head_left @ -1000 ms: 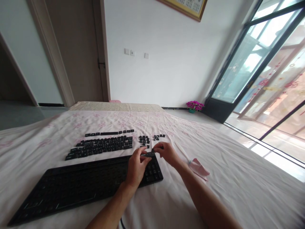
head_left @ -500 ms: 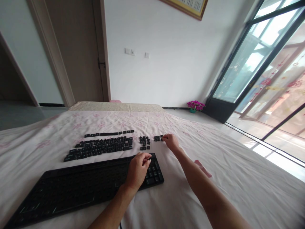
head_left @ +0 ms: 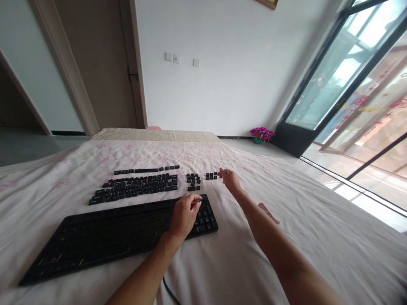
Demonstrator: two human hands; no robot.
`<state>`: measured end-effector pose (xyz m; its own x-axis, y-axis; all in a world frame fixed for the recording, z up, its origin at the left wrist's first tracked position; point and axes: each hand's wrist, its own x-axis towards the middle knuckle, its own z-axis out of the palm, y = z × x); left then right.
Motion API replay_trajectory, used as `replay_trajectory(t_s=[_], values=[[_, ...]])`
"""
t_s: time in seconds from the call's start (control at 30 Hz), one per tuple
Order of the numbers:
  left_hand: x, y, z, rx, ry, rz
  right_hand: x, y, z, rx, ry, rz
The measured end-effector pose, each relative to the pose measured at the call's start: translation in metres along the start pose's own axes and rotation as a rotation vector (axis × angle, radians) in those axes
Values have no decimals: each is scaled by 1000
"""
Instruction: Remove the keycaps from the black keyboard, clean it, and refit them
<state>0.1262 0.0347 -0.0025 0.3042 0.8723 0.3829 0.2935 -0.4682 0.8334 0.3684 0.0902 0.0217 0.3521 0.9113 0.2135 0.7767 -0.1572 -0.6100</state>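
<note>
A black keyboard [head_left: 104, 237] lies on the bedsheet; most of its left and middle area shows no raised keys, while number-pad keys [head_left: 206, 220] stand at its right end. My left hand [head_left: 184, 216] rests over the keyboard beside the number pad, thumb and fingers closed together. What they pinch, if anything, is hidden. My right hand [head_left: 230, 180] hovers just right of a small group of loose black keycaps [head_left: 211, 176], its fingertips slightly apart with nothing visible between them. Another small keycap cluster [head_left: 192, 180] lies left of that group.
Many loose keycaps [head_left: 136, 188] lie in rows behind the keyboard, with the long space bar [head_left: 146, 170] in the farthest row. A pink object [head_left: 269, 213] lies beside my right forearm. The keyboard's cable [head_left: 170, 290] runs toward me. Sheet folds [head_left: 318, 224] spread at right.
My right hand has drawn slightly right, off the end keycaps of the small group, which now show fully. My left hand keeps its place on the keyboard. The view has tilted down slightly.
</note>
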Motion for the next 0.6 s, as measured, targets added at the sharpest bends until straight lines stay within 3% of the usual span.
replay_trajectory(t_s=[0.1, 0.2, 0.43, 0.6], values=[[0, 0, 0, 20, -1, 19, -27, -16, -15, 224, -84, -206], [-1, 1, -1, 48, -12, 40, -57, -35, -30, 259, -179, -344], [-3, 4, -3, 94, -39, 85, -95, -53, -33, 512, -380, -100], [-3, 3, -2, 103, -43, 94, -98, -48, -26, 535, -389, -98]])
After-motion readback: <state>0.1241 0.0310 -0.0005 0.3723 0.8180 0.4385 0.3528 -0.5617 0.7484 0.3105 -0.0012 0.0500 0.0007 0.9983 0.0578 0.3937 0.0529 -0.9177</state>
